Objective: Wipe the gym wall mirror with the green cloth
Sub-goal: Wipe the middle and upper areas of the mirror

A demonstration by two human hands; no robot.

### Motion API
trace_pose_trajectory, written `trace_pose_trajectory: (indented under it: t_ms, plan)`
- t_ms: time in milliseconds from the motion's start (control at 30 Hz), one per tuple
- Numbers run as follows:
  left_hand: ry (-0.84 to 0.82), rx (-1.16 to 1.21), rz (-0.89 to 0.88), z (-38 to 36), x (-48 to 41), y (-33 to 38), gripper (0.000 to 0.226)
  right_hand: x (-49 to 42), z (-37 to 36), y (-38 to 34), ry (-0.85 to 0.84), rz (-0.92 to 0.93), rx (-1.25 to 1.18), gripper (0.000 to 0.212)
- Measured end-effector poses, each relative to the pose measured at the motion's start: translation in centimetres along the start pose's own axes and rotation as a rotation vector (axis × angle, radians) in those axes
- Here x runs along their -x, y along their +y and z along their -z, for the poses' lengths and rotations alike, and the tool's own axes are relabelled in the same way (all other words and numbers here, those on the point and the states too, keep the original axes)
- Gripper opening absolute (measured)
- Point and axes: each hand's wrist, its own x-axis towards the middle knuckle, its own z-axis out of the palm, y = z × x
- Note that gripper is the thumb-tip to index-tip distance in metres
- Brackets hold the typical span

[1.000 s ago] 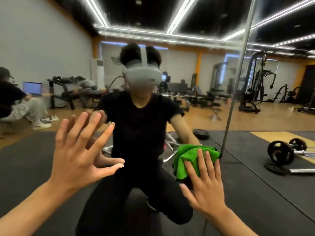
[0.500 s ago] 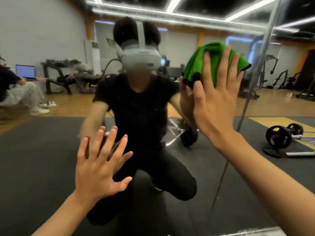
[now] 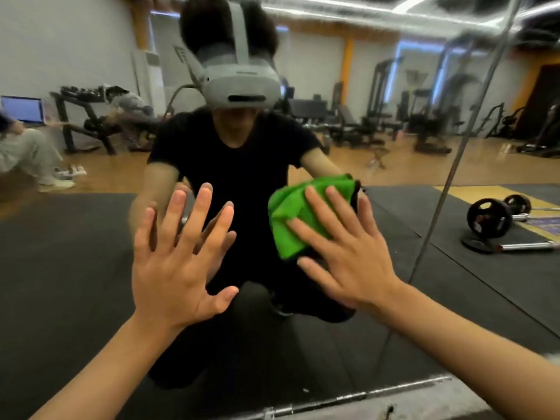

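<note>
The wall mirror (image 3: pixel 75 268) fills nearly the whole view and reflects me crouching in front of it. My right hand (image 3: pixel 348 253) lies flat with fingers spread and straight, pressing the crumpled green cloth (image 3: pixel 291 213) against the glass at about chest height of my reflection. The cloth shows above and to the left of the fingers. My left hand (image 3: pixel 178 262) is flat on the mirror too, fingers spread, holding nothing, a little left of the cloth.
A vertical seam (image 3: pixel 448 177) between mirror panels runs right of the cloth. The mirror's bottom metal edge (image 3: pixel 363 395) lies low in view. Reflected are a barbell (image 3: pixel 497 219) on black mats, gym machines, and a seated person (image 3: pixel 27 153) by a laptop.
My right hand has swept the green cloth down the glass from head height to chest height. My left hand has shifted up and to the right on the mirror.
</note>
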Motion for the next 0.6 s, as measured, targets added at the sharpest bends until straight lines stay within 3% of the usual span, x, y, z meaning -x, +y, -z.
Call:
trace_pose_trajectory:
  t_ms: [100, 200, 367, 467, 600]
  plan:
    - [0.001, -0.005, 0.008, 0.2, 0.1, 0.2, 0.089, -8.3, 2.8, 1.5, 0.227, -0.288, -0.028, 0.061]
    - [0.03, -0.017, 0.007, -0.1, 0.2, 0.2, 0.085, -8.1, 1.6, 0.0, 0.313, -0.404, -0.054, 0.062]
    - [0.06, -0.063, -0.033, -0.7, 0.4, 0.1, 0.086, 8.9, -5.8, -8.9, 0.024, -0.633, -0.159, 0.062]
    - [0.071, -0.071, -0.048, -0.9, 0.7, 0.1, 0.086, 15.9, -7.6, -11.5, -0.135, -0.676, -0.156, 0.059]
    - [0.044, -0.015, -0.132, -0.7, 1.0, -0.3, 0.081, 8.4, -3.8, -3.3, 0.105, -0.717, -0.192, 0.063]
